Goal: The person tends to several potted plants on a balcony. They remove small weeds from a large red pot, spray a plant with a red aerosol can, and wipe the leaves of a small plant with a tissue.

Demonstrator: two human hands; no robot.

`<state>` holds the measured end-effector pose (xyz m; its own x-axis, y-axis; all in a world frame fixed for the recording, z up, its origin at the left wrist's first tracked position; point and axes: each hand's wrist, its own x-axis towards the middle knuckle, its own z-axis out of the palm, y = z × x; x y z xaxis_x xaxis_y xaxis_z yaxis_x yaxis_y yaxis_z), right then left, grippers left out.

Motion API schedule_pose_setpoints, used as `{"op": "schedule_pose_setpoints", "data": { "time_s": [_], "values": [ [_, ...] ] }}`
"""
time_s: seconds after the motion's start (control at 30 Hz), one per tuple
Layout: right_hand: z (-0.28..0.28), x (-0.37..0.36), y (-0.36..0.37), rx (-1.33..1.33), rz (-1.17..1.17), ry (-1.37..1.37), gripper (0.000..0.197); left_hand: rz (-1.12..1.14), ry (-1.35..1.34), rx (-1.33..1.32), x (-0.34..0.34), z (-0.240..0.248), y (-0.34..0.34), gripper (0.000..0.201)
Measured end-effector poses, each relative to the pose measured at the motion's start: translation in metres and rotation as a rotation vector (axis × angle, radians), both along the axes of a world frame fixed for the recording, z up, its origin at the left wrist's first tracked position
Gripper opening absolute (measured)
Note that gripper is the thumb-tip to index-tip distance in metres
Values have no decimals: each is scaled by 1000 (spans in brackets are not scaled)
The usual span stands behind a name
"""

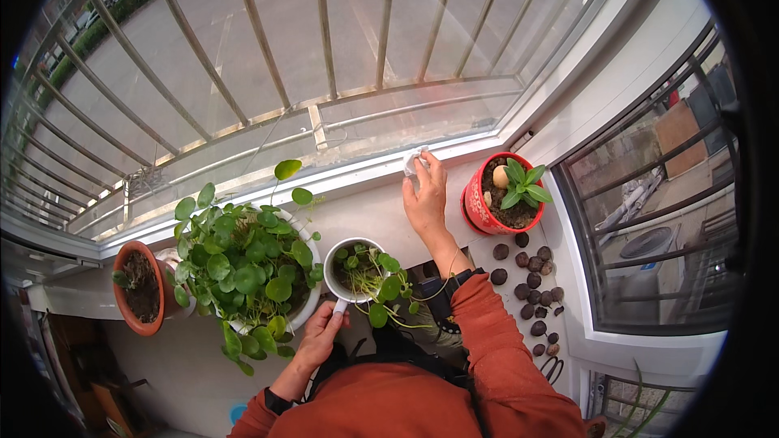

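Note:
A white mug (330, 276) with small round-leaved plants growing in it stands at the front of the sill, its handle toward me. My left hand (320, 339) is closed on that handle. Farther out, my right hand (426, 195) pinches a crumpled white tissue (415, 162) against the lower window frame (365, 164). Left of the mug, a bushy plant with round green leaves (243, 264) fills a wide white pot (307, 307). A red pot (477, 209) sits to the right of my right hand, holding soil, a leafy green plant and a pale round object.
At the far left is a terracotta pot (148, 328) with a small plant. Several dark round nut-like balls (533, 280) lie on the right-hand sill, near a pair of dark-handled scissors (553, 370). Metal bars (324, 24) stand beyond the glass. A barred side window (649, 195) bounds the right.

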<state>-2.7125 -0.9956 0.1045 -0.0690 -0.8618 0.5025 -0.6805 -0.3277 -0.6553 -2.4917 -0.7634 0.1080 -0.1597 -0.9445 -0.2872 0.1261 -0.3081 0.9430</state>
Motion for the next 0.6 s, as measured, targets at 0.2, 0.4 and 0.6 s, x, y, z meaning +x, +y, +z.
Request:
{"op": "schedule_pose_setpoints", "data": {
  "time_s": [0.2, 0.4, 0.6],
  "values": [
    [27, -3, 7, 247, 295, -291, 35, 1, -13, -24, -1, 1, 0, 16],
    [94, -48, 50, -61, 145, 158, 34, 3, 26, -6, -1, 1, -1, 16],
    [108, -114, 16, 272, -51, 485, 37, 5, 6, -7, -2, 1, -2, 16]
  ]
}}
